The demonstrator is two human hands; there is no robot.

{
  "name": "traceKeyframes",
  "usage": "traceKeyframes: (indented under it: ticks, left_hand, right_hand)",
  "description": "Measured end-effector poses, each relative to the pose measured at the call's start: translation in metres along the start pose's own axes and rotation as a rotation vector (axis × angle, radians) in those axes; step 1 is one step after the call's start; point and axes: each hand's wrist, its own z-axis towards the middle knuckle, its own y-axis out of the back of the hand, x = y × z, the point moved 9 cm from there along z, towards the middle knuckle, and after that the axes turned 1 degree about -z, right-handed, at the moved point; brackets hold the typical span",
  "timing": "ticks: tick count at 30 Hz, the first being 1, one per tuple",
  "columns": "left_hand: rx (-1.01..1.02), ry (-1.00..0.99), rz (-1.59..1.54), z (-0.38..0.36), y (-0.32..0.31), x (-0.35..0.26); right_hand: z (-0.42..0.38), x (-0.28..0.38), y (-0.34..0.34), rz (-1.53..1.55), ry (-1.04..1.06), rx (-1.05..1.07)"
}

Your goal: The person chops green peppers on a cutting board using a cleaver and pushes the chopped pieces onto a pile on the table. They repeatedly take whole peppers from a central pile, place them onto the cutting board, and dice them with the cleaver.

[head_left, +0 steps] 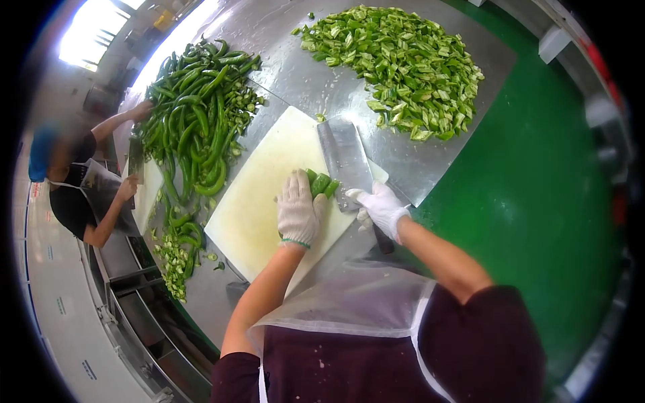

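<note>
My left hand (297,208), in a knitted white glove with a green cuff edge, lies over a small bunch of green peppers (321,183) and holds them against the white cutting board (252,185). Their cut ends stick out to the right of the fingers. My right hand (381,207), in a white glove, grips a cleaver (345,156) where the blade meets the dark handle. The wide blade stands just right of the pepper ends, over the board's right edge. Part of the peppers is hidden under my left palm.
Cut green pepper pieces (403,64) form a big heap on the steel table (282,47) at the far right. Whole green peppers (195,124) are piled to the left. Beyond them a co-worker (77,181) holds another knife (136,160). Green floor (537,201) lies right of the table.
</note>
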Motion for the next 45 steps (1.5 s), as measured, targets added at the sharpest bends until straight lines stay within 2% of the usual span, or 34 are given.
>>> traceKeyframes:
  ticks: [5,10,20,23,26,31,35,40,43,45]
  left_hand:
    - [-0.005,0.020,-0.059,-0.001,-0.002,0.005]
    - [-0.012,0.024,-0.124,0.001,0.000,0.005]
    - [0.001,0.038,-0.080,0.001,0.000,0.011]
    - [0.010,0.047,-0.064,0.000,0.003,0.012]
    - [-0.015,0.053,-0.066,-0.001,0.004,0.010]
    - [-0.099,0.040,-0.050,-0.014,0.022,0.011]
    - [-0.105,0.120,-0.069,-0.044,0.013,0.031]
    - [-0.157,0.121,-0.125,-0.044,0.015,0.035]
    - [-0.163,0.114,-0.114,-0.045,0.014,0.037]
    - [-0.168,0.104,-0.163,-0.046,0.014,0.038]
  right_hand:
    - [0.004,-0.002,-0.008,-0.006,-0.028,0.024]
    - [0.020,-0.009,-0.013,-0.174,0.045,0.032]
    - [0.019,-0.023,-0.021,-0.199,-0.095,0.219]
    - [0.015,-0.033,-0.031,-0.381,0.034,0.345]
    - [0.012,-0.040,-0.032,-0.353,-0.045,0.389]
    - [0.004,-0.034,-0.033,-0.367,-0.077,0.376]
    - [-0.002,-0.034,-0.031,-0.407,-0.105,0.290]
    - [-0.012,-0.019,-0.040,-0.506,-0.083,0.304]
    - [-0.019,-0.018,-0.045,-0.488,-0.143,0.296]
    - [-0.012,-0.023,-0.044,-0.538,-0.143,0.233]
